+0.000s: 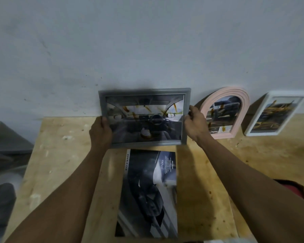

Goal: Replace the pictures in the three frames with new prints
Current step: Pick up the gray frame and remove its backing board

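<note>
Both hands, left hand (100,132) and right hand (195,122), are gripping the rigid grey rectangular picture frame (144,118) by its side edges, fingers curled round, above the wooden counter (218,172); glazed front seeming fragile, slippery

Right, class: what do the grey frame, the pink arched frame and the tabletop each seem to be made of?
Grey frame: probably plastic or painted wood, matt moulded rim; its glazing reflects light. Pink arched frame: likely moulded plastic, smooth ridged rim. Tabletop: unfinished plywood, pale grain, stained.
</note>
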`<state>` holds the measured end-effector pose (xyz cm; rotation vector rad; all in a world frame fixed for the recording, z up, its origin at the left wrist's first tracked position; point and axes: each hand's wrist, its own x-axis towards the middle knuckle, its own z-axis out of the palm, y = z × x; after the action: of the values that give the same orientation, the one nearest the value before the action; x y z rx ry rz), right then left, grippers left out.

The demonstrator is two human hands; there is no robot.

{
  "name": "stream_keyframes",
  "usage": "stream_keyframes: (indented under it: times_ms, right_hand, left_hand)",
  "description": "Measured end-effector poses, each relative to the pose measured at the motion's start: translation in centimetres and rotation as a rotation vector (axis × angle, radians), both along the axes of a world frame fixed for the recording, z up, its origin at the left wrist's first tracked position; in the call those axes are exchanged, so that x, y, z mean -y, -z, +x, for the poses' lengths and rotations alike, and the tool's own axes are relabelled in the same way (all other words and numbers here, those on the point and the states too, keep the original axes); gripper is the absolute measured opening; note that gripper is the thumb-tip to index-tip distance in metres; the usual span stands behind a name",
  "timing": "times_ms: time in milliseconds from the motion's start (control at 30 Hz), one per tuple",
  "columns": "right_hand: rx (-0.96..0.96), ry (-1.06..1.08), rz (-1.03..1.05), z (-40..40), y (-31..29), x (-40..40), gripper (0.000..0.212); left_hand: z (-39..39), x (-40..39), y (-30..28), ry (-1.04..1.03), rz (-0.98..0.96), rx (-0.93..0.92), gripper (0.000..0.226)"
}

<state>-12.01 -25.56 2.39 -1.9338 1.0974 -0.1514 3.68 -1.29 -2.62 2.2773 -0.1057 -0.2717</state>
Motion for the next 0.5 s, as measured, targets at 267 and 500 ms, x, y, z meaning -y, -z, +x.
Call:
stream_keyframes:
  times_ms: [267,500]
  right_hand:
    - [0.180,0.018,-0.040,-5.8,-4.5,1.0,0.038]
    - [0.330,0.125,0.210,-17.8,-7.1,5.5,0.024]
  left_hand:
    - [-6.3,0.4,-6.7,-0.221,-0.198,0.048,0.037]
    - [-18.0,2.4,-10.3,-0.316,-0.371,0.099,0.041]
